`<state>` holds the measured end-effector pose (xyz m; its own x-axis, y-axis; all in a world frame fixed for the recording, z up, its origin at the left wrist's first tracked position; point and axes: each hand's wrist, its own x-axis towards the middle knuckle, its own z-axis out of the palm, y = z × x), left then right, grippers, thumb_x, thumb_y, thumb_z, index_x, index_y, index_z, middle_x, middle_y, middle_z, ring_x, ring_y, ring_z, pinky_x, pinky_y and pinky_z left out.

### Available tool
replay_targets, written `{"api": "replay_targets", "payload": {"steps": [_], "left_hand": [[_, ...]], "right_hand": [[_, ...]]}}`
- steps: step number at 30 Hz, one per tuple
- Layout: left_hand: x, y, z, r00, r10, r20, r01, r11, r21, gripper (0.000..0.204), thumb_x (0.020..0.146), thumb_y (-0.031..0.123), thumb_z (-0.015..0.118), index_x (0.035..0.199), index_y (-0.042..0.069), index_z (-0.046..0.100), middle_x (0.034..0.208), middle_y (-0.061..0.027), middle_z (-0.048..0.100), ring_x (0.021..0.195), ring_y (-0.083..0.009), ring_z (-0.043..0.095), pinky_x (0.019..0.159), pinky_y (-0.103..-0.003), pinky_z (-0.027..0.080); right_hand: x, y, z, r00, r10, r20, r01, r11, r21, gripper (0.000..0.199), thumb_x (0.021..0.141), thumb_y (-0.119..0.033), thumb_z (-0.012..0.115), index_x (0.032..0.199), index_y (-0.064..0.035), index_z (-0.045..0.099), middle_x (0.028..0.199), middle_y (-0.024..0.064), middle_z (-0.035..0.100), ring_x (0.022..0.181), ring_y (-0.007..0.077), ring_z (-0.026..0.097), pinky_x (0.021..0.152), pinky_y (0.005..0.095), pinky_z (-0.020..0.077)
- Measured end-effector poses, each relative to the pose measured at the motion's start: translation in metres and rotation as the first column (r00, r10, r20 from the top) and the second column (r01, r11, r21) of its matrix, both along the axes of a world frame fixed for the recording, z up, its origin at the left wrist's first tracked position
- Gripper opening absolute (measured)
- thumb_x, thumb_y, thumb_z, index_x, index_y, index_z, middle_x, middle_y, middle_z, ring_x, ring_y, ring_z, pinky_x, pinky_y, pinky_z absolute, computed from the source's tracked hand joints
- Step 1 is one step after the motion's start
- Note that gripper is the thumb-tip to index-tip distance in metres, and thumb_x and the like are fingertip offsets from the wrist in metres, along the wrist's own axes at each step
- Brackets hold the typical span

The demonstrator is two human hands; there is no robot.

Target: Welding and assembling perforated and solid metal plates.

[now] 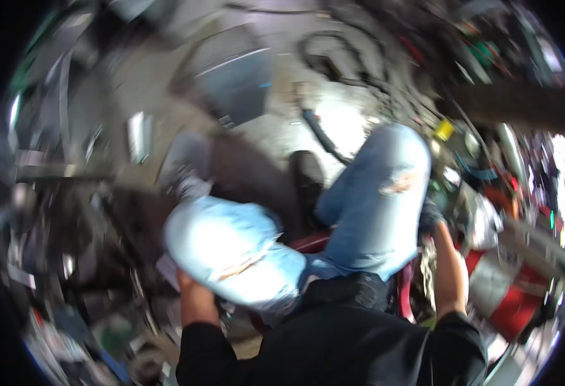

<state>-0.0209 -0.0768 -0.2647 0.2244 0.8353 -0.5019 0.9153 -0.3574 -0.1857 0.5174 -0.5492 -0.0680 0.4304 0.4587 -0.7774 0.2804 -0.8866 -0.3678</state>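
I am seated on a red chair, knees apart in torn light-blue jeans. My left forearm reaches down outside the left thigh, where the leg and blur hide the hand; a pale patch shows beside the wrist. On the outer side of the right knee is my right hand, dark as if gloved. Its fingers are smeared by motion, and anything in them cannot be made out. A dark rod-like tool with a pale end lies on the floor beyond the knees.
A grey-blue box-like panel stands on the floor ahead, left of a coiled black hose. A dark beam juts in at right. Below it are a yellow item, a clear plastic bag and a red-and-white container. Blurred clutter fills the left.
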Motion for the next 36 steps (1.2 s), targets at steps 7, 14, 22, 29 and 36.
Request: {"api": "replay_targets", "payload": {"steps": [7, 14, 22, 29, 36], "left_hand": [[-0.012, -0.011, -0.010, 0.940, 0.334, 0.066, -0.305, 0.912, -0.273, 0.114, 0.082, 0.077, 0.060, 0.159, 0.001, 0.027, 0.157, -0.0234, 0.042, 0.148, -0.0371, 0.037, 0.122, -0.047, 0.029], [-0.132, -0.128, 0.069, 0.757, 0.644, 0.110, -0.578, 0.739, -0.346, 0.116, 0.081, 0.077, 0.062, 0.159, -0.001, 0.025, 0.159, -0.0244, 0.037, 0.150, -0.0375, 0.033, 0.124, -0.046, 0.027], [-0.053, -0.063, 0.034, 0.812, 0.582, 0.044, -0.545, 0.783, -0.300, 0.119, 0.080, 0.077, 0.064, 0.159, -0.002, 0.023, 0.162, -0.0255, 0.032, 0.152, -0.0379, 0.029, 0.125, -0.045, 0.024], [-0.064, 0.021, -0.018, 0.678, 0.734, 0.046, -0.697, 0.661, -0.279, 0.122, 0.079, 0.076, 0.066, 0.159, -0.004, 0.021, 0.164, -0.0266, 0.027, 0.154, -0.0382, 0.025, 0.126, -0.044, 0.022], [-0.018, 0.036, -0.028, 0.575, 0.809, 0.124, -0.773, 0.587, -0.240, 0.114, 0.069, 0.071, 0.080, 0.148, -0.003, 0.042, 0.156, -0.0216, 0.044, 0.140, -0.0341, 0.050, 0.113, -0.047, 0.045]], "right_hand": [[-0.010, -0.113, -0.084, 0.998, 0.050, 0.036, -0.046, 0.994, -0.103, 0.039, 0.091, -0.039, 0.068, 0.101, -0.0016, 0.073, 0.091, 0.0178, 0.074, 0.076, 0.0309, 0.071, 0.076, 0.0430, 0.0551], [-0.034, -0.073, -0.148, 0.741, 0.607, 0.287, -0.523, 0.790, -0.320, 0.054, 0.089, -0.041, 0.071, 0.122, 0.0010, 0.065, 0.112, 0.0229, 0.072, 0.106, 0.0362, 0.069, 0.091, 0.0503, 0.0534], [-0.028, -0.115, -0.180, 0.795, 0.572, 0.201, -0.544, 0.819, -0.183, 0.040, 0.094, -0.034, 0.066, 0.119, -0.0027, 0.068, 0.110, 0.0219, 0.072, 0.103, 0.0351, 0.069, 0.091, 0.0484, 0.0531], [0.116, -0.069, -0.112, 0.912, 0.355, 0.204, -0.384, 0.914, 0.130, 0.030, 0.099, -0.029, 0.061, 0.116, -0.0060, 0.071, 0.108, 0.0209, 0.072, 0.100, 0.0342, 0.069, 0.091, 0.0468, 0.0528], [0.051, 0.267, 0.134, 0.823, 0.294, 0.486, -0.529, 0.707, 0.470, 0.022, 0.099, -0.007, 0.063, 0.120, -0.0023, 0.064, 0.093, 0.0049, 0.066, 0.083, 0.0104, 0.058, 0.072, 0.0265, 0.0498]]}}
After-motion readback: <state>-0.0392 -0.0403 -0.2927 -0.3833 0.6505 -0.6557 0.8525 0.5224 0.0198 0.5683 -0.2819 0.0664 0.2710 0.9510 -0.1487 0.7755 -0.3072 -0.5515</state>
